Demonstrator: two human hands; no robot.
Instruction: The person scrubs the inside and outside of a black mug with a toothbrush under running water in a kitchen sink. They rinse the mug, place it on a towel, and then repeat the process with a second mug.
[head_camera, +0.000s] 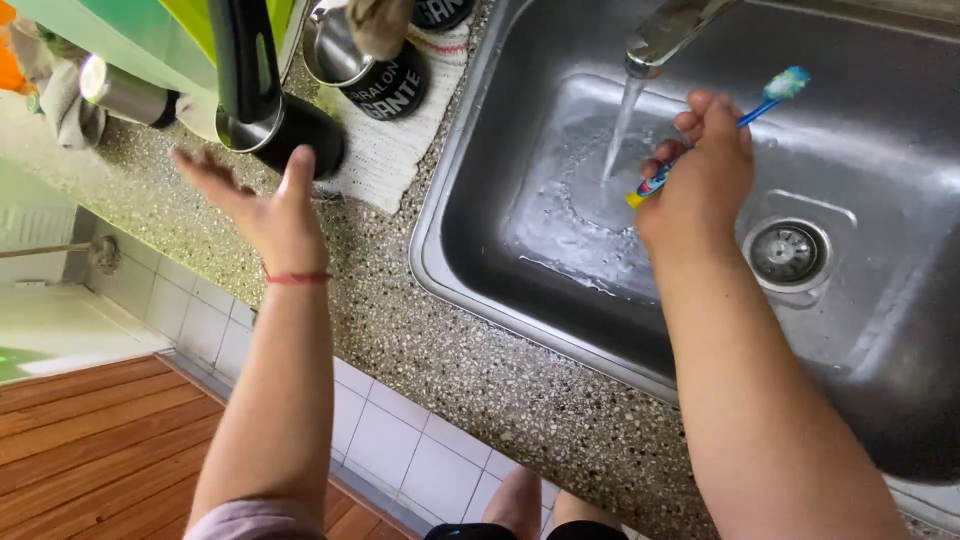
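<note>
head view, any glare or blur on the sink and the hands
Head view: soft daylight glare streaks the steel sink walls; the left hand is slightly motion-blurred at the fingertips; the right hand and toothbrush are sharp; the water stream smears; edges bend a little.

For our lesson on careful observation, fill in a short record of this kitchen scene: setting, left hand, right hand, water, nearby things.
Setting: steel sink set in a speckled counter
Left hand: open, fingers spread, above the counter near a black mug
Right hand: closed on a blue toothbrush, over the sink
Water: running from the tap into the basin
Nearby things: second mug on a white cloth, drain
</note>
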